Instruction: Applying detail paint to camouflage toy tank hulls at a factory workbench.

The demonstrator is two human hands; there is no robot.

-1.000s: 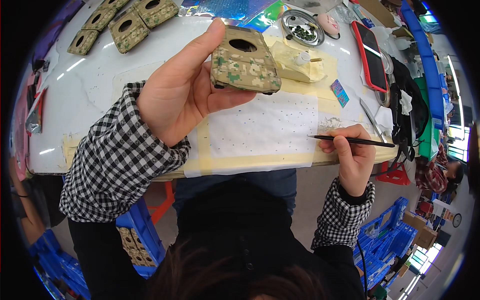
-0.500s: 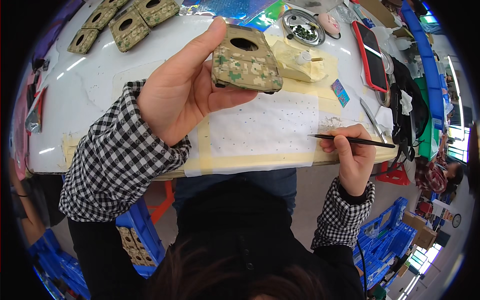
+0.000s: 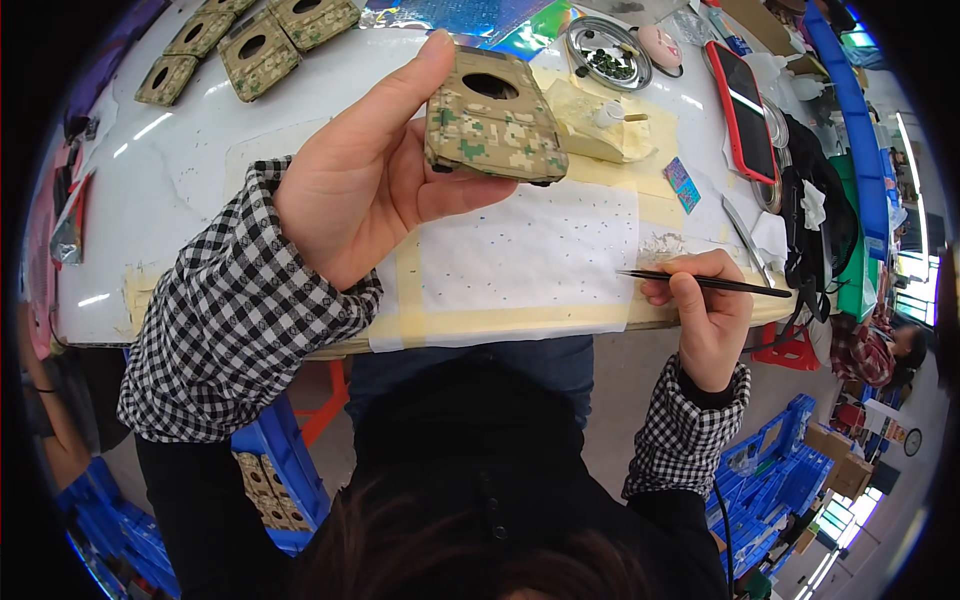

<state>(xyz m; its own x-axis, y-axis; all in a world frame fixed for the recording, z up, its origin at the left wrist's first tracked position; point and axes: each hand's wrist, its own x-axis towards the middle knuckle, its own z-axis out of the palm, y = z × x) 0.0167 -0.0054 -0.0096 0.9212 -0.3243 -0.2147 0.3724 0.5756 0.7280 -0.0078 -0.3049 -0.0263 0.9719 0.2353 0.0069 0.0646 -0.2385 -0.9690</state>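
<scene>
My left hand (image 3: 350, 190) holds up a camouflage-patterned model vehicle shell (image 3: 500, 130) above the table. An oval hole (image 3: 490, 87) shows in its top, and its tan, brown and green blocky pattern faces me. The thumb lies along the shell's left side, while the other fingers are partly hidden beneath it. In my right hand (image 3: 710, 310) a slim black pointed tool (image 3: 735, 285) is pinched; I cannot tell tweezers from a fine brush. Its tip hovers over or touches the right edge of a white sheet (image 3: 520, 250) dotted with tiny dark specks.
More camouflage shells (image 3: 260, 55) lie at the far left. Beyond the sheet are a taped yellowish block (image 3: 600, 125) with a small white cup and a round dish (image 3: 610, 65) of dark green bits. A red-cased phone (image 3: 738, 110) and metal tool (image 3: 745, 235) lie right.
Almost nothing differs. The shell and the black tool have hardly shifted, and both hands keep their grips.
</scene>
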